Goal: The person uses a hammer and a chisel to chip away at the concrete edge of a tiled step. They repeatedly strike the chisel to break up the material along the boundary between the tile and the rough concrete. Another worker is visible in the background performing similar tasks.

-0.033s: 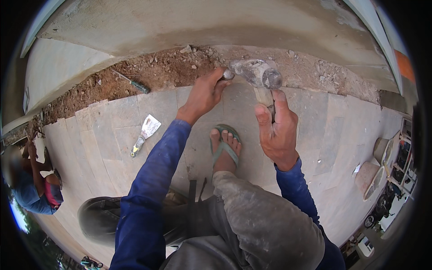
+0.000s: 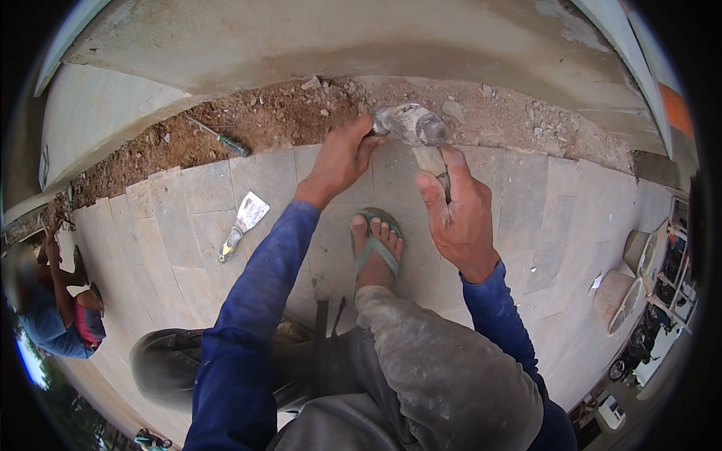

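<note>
I judge this a striking step needing steady aim: my right hand (image 2: 462,218) wraps the hammer (image 2: 412,124) by the far dirt strip (image 2: 289,113), my left hand (image 2: 337,161) curled round a mostly hidden tool (image 2: 378,134).

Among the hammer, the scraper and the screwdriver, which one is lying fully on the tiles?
The scraper, with its broad pale blade, lies on the tiles. The screwdriver lies mostly on the soil, and the right hand holds the hammer.
</note>
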A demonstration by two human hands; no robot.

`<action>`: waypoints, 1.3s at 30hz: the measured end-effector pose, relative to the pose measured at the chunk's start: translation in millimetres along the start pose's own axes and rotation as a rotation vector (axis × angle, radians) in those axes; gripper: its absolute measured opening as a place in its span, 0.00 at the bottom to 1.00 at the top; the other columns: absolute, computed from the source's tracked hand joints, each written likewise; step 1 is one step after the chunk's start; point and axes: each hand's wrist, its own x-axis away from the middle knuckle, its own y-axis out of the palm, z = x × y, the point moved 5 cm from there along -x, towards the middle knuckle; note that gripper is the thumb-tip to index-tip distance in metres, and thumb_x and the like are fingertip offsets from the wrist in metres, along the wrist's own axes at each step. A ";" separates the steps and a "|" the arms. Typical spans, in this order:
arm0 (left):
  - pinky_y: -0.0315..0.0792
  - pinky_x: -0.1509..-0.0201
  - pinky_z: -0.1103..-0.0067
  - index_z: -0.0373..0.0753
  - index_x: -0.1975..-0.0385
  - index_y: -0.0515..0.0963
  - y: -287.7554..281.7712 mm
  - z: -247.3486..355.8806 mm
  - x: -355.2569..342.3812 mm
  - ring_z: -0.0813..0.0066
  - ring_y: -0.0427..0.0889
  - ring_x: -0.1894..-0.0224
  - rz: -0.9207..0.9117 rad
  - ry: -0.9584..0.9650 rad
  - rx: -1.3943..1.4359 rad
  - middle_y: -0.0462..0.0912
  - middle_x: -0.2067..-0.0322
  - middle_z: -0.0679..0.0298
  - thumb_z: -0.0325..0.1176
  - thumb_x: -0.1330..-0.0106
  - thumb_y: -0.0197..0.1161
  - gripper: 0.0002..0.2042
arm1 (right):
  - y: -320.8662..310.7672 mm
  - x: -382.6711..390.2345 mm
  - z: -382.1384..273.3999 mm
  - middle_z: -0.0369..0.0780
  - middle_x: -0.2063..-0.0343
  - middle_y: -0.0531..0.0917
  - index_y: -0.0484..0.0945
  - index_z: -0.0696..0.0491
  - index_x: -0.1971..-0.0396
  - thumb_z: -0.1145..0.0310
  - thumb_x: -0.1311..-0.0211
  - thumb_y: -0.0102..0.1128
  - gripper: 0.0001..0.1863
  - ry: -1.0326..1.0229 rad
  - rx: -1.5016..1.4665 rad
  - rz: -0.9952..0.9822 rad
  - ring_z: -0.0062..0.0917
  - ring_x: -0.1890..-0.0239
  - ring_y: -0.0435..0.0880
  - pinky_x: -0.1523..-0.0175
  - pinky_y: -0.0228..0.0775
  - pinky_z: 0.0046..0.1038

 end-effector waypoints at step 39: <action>0.69 0.61 0.64 0.32 0.63 0.72 -13.3 -35.4 -55.6 0.53 0.75 0.70 -0.153 -0.152 0.087 0.75 0.73 0.47 0.35 0.32 0.63 0.12 | -2.0 11.8 53.1 0.40 0.73 0.81 0.65 0.59 0.39 0.67 0.29 0.57 0.23 0.495 -0.235 0.049 0.19 0.75 0.78 0.71 0.67 0.24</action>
